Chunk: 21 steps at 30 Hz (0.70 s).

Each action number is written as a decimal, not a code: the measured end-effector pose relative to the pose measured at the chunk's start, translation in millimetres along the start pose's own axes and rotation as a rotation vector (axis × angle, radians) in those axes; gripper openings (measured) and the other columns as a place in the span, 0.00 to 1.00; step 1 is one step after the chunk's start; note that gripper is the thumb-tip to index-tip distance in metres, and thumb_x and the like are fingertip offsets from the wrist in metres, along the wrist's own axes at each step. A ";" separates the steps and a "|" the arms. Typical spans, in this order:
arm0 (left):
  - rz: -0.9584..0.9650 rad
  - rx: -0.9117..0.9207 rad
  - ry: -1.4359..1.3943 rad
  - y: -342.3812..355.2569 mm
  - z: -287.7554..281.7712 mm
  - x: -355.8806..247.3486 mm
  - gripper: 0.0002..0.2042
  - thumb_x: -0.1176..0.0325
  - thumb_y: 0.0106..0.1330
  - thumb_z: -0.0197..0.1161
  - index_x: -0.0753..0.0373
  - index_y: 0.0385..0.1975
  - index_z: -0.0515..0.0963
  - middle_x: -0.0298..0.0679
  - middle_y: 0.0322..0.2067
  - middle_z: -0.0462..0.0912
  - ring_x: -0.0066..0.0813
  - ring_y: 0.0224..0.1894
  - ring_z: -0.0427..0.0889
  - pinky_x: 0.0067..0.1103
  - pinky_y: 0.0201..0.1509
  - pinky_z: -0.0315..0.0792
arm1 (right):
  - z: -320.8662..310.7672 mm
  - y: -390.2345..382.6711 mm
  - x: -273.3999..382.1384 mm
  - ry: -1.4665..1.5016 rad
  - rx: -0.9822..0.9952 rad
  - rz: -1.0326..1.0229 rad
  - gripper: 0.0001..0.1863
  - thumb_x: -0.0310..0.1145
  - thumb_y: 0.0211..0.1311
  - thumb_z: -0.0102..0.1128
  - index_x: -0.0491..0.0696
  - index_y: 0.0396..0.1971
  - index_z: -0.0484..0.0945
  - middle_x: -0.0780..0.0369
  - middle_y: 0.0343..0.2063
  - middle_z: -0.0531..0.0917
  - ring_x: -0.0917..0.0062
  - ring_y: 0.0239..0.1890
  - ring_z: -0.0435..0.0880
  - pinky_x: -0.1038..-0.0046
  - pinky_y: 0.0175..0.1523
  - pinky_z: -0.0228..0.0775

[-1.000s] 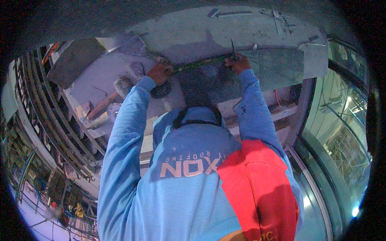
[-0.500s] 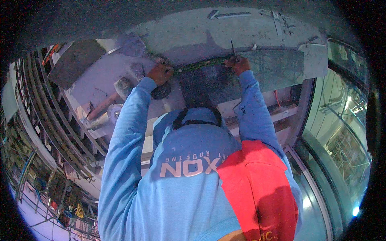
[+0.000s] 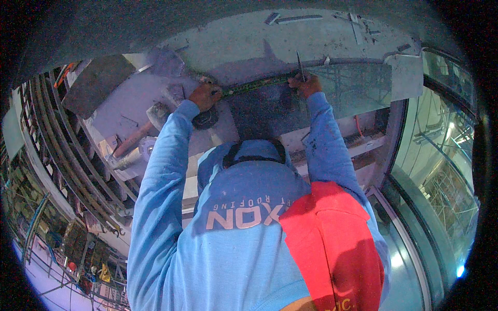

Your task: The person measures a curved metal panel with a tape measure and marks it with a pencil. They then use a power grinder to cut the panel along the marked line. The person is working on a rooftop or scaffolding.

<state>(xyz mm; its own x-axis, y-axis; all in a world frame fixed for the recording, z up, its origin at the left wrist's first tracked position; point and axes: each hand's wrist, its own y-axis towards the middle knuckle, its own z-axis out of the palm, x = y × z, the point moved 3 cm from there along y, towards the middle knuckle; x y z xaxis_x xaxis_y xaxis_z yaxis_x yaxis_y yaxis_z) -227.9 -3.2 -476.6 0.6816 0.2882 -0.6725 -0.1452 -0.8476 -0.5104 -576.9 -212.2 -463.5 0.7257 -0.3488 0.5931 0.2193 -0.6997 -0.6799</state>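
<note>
A narrow greenish measuring tape [image 3: 259, 83] stretches between my two hands, above a dark, glossy panel [image 3: 259, 111]. My left hand [image 3: 205, 97] is closed on the tape's left end. Near the tape's right end, my right hand [image 3: 307, 84] pinches a thin, pointed stick [image 3: 300, 65], pencil-like, with its tip pointing away from me. Whether those right fingers also grip the tape cannot be made out. Just below my left hand lies a dark round object [image 3: 206, 120], partly covered by the wrist.
Left of my arm lie a mallet [image 3: 136, 139] with a wooden handle and a round metal disc [image 3: 147, 146]. A dark flat board [image 3: 98, 85] rests farther left, beside curved metal bars [image 3: 57, 129]. Narrow offcuts [image 3: 295, 19] lie at the far side. A window frame [image 3: 397, 140] stands at right.
</note>
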 end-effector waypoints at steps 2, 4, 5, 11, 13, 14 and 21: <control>0.027 -0.065 0.001 -1.2 -2.2 -5.2 0.17 0.57 0.66 0.54 0.60 0.46 0.77 0.52 0.46 0.77 0.51 0.50 0.75 0.36 0.57 0.69 | 1.3 0.6 2.8 -0.043 -0.043 -0.186 0.18 0.42 0.44 0.75 0.46 0.28 0.78 0.62 0.23 0.84 0.77 0.25 0.81 0.74 0.33 0.72; 0.013 -0.072 -0.011 -2.1 -3.1 -7.2 0.17 0.56 0.66 0.53 0.59 0.47 0.77 0.52 0.47 0.77 0.51 0.51 0.75 0.36 0.58 0.68 | 4.6 -1.2 10.6 -0.217 -0.119 -0.435 0.18 0.43 0.45 0.75 0.46 0.28 0.78 0.63 0.24 0.84 0.77 0.25 0.81 0.74 0.32 0.72; -0.013 -0.045 -0.024 -2.2 -2.8 -6.8 0.17 0.56 0.66 0.53 0.59 0.47 0.77 0.52 0.47 0.77 0.51 0.52 0.74 0.36 0.59 0.67 | 7.1 -2.7 13.7 -0.301 -0.140 -0.479 0.18 0.43 0.46 0.74 0.47 0.28 0.79 0.63 0.24 0.84 0.77 0.25 0.81 0.74 0.31 0.72; 0.041 -0.023 -0.007 1.6 -4.7 -7.6 0.17 0.56 0.65 0.54 0.59 0.46 0.78 0.52 0.47 0.77 0.51 0.52 0.74 0.37 0.60 0.66 | -8.7 -31.2 24.2 -0.227 -0.101 -0.076 0.14 0.40 0.58 0.62 0.49 0.40 0.77 0.62 0.30 0.84 0.71 0.31 0.82 0.68 0.37 0.73; 0.123 -0.050 0.030 2.8 -5.2 -9.8 0.16 0.57 0.64 0.55 0.60 0.45 0.78 0.51 0.47 0.77 0.51 0.51 0.74 0.37 0.60 0.66 | -16.5 -49.6 21.2 -0.072 -0.021 0.070 0.18 0.37 0.63 0.55 0.52 0.52 0.73 0.61 0.33 0.84 0.69 0.34 0.83 0.64 0.42 0.73; 0.126 -0.060 0.046 3.1 -5.0 -9.7 0.16 0.57 0.64 0.55 0.60 0.44 0.78 0.51 0.48 0.77 0.51 0.52 0.73 0.37 0.60 0.66 | -20.4 -58.6 23.0 -0.208 -0.023 -0.022 0.21 0.36 0.63 0.52 0.52 0.57 0.67 0.60 0.34 0.84 0.67 0.36 0.83 0.63 0.44 0.73; -0.096 0.041 0.004 -1.8 6.8 5.5 0.22 0.53 0.67 0.51 0.64 0.51 0.74 0.54 0.55 0.70 0.55 0.58 0.67 0.39 0.63 0.62 | -29.8 -98.6 38.6 -0.908 0.008 -0.428 0.34 0.29 0.64 0.43 0.52 0.70 0.44 0.51 0.40 0.82 0.56 0.42 0.82 0.56 0.47 0.72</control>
<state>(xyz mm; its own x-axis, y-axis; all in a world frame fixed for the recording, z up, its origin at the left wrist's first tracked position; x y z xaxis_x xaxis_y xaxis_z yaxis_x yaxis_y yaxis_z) -228.8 3.0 -483.0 0.6965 0.3655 -0.6175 -0.1081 -0.7973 -0.5938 -589.9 -175.3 -360.7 0.8067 0.5413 0.2372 0.5803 -0.6496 -0.4912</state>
